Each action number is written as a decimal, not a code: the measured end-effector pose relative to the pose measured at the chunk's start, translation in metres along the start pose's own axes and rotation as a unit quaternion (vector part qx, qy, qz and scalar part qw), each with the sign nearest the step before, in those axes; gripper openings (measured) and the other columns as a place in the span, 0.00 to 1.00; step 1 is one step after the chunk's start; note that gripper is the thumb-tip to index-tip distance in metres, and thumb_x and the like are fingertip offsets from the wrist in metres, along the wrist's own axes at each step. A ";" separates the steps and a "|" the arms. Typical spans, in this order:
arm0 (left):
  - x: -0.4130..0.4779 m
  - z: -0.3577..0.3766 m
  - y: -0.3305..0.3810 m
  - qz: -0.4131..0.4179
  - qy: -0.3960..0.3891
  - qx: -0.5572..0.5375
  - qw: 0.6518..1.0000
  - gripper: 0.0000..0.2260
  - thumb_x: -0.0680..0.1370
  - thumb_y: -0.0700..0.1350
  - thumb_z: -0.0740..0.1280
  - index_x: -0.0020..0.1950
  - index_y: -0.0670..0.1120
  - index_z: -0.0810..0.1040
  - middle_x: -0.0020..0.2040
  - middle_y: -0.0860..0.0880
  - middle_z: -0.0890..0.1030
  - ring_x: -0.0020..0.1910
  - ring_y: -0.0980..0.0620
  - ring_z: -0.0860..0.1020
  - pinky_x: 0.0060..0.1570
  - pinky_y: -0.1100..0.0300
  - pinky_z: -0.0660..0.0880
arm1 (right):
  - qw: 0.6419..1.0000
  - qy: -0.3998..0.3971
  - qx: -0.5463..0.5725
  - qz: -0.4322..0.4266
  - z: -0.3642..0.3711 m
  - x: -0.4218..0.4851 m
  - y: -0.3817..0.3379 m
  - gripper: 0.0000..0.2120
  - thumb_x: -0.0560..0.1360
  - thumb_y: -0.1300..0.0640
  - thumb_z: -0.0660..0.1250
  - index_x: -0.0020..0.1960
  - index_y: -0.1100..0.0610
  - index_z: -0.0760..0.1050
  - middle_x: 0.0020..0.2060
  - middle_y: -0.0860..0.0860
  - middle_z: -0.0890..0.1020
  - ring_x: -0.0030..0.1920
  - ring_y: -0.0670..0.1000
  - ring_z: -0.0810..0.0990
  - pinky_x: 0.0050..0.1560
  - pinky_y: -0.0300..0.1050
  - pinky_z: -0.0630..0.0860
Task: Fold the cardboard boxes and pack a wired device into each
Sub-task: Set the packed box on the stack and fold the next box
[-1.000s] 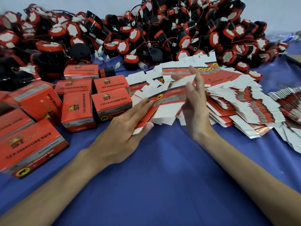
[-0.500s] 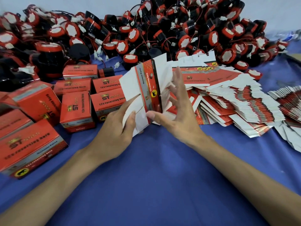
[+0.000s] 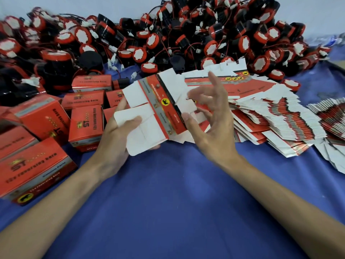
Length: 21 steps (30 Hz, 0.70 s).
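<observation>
A flat red-and-white cardboard box point(image 3: 158, 101) is held up above the blue cloth, partly opened, with its white flaps spread. My left hand point(image 3: 113, 146) grips its left side, thumb pressed on a white flap and fingers behind. My right hand point(image 3: 214, 131) is at its right edge; the thumb touches the edge, the blurred index finger lies behind a small white flap, and the other fingers are spread. A large heap of black-and-red wired devices point(image 3: 168, 34) fills the back of the table.
Several folded red boxes point(image 3: 85, 126) stand at the left, the nearest one point(image 3: 33, 169) by my left forearm. A fanned stack of flat box blanks point(image 3: 270, 118) lies at the right, with more point(image 3: 328, 113) at the far right. Blue cloth point(image 3: 168, 202) covers the table in front.
The box was picked off the stack of blanks, raised upright between both hands, then tilted and spread open. My right hand's fingers have come off its back and fanned out.
</observation>
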<state>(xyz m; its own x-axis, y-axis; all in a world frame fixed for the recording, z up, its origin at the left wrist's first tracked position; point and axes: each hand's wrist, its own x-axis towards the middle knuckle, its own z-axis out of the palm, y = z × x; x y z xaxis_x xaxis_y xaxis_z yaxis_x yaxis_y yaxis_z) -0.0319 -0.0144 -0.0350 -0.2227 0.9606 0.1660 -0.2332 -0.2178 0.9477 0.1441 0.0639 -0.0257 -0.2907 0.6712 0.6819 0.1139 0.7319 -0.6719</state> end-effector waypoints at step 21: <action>-0.002 -0.003 -0.006 0.055 -0.021 0.235 0.970 0.17 0.79 0.32 0.63 0.66 0.44 0.76 0.65 0.47 0.78 0.67 0.49 0.74 0.67 0.44 0.70 | 0.918 -0.294 -0.219 -0.150 -0.031 0.024 0.007 0.59 0.60 0.27 0.67 0.77 0.60 0.48 0.76 0.58 0.55 0.76 0.56 0.51 0.75 0.62 0.54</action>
<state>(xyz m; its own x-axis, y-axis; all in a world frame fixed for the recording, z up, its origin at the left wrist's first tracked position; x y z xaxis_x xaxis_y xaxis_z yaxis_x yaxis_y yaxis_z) -0.0327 -0.0157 -0.0419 -0.1803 0.9444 0.2751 0.2500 -0.2265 0.9414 0.1673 0.0885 -0.0053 -0.8190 0.3467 0.4572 0.2786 0.9369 -0.2114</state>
